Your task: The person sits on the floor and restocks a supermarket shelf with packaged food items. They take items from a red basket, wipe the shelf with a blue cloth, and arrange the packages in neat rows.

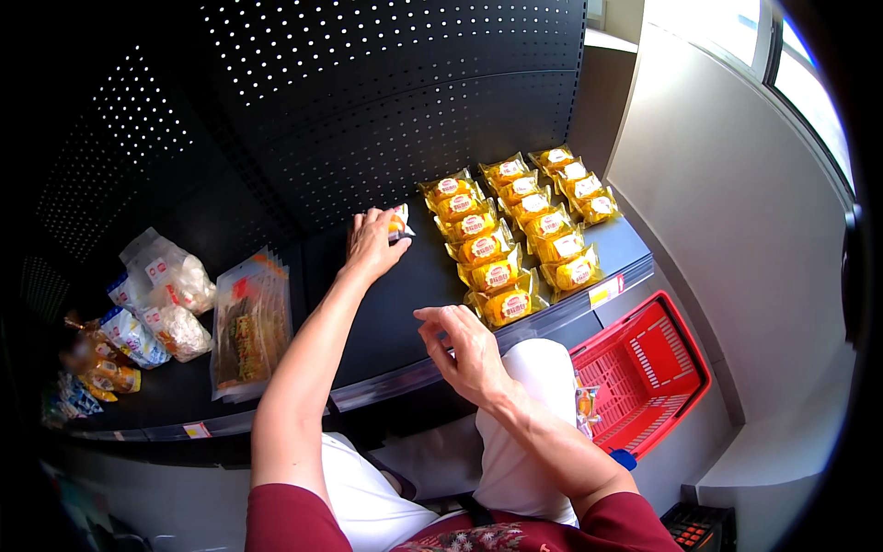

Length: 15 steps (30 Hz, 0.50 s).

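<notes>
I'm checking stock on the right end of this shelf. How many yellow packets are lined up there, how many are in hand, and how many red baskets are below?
Yellow packets in rows: 16
Yellow packet held by the left hand: 1
Red basket: 1
Total: 18

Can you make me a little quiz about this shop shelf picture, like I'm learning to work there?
1. True or false: the left hand holds a yellow snack packet at the back of the dark shelf.
2. What colour is the basket on the floor? A green, B red, C blue.
3. Is the right hand holding anything?

Key: 1 true. 2 B. 3 no, it is open and empty above the shelf edge, near the rows of yellow packets.
</notes>
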Each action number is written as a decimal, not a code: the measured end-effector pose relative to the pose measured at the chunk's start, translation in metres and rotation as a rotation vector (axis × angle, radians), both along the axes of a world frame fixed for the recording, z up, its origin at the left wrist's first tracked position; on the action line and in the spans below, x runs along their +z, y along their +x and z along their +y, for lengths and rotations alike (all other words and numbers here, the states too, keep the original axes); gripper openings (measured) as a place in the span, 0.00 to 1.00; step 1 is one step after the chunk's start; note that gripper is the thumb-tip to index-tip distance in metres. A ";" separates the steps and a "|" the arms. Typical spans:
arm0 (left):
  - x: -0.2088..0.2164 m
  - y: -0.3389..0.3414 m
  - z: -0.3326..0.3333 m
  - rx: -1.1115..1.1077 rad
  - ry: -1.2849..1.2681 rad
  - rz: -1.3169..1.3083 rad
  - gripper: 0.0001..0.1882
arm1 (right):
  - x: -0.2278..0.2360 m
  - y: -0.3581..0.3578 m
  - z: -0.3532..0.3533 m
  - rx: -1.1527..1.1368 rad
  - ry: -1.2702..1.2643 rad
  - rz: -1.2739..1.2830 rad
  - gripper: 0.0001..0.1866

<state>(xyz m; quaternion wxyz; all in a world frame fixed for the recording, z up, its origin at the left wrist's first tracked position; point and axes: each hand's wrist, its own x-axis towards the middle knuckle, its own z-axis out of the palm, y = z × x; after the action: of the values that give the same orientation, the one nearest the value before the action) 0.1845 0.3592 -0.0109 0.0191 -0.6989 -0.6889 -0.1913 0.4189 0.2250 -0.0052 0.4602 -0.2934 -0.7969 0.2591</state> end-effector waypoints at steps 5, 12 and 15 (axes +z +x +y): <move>0.011 0.015 -0.085 -0.101 0.010 -0.062 0.29 | -0.002 0.002 -0.003 -0.010 -0.151 0.014 0.18; 0.022 0.021 -0.182 -0.042 0.015 -0.240 0.24 | -0.015 -0.003 0.005 -0.005 -0.340 -0.065 0.27; 0.013 0.001 -0.187 0.025 0.121 -0.292 0.25 | -0.017 -0.011 0.014 0.003 -0.405 -0.114 0.32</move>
<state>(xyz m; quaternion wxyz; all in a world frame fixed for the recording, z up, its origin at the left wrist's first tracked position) 0.1855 0.1724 0.0017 -0.0370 -0.6526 -0.6802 -0.3317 0.4075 0.2393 -0.0225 0.3457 -0.3931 -0.7535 0.3978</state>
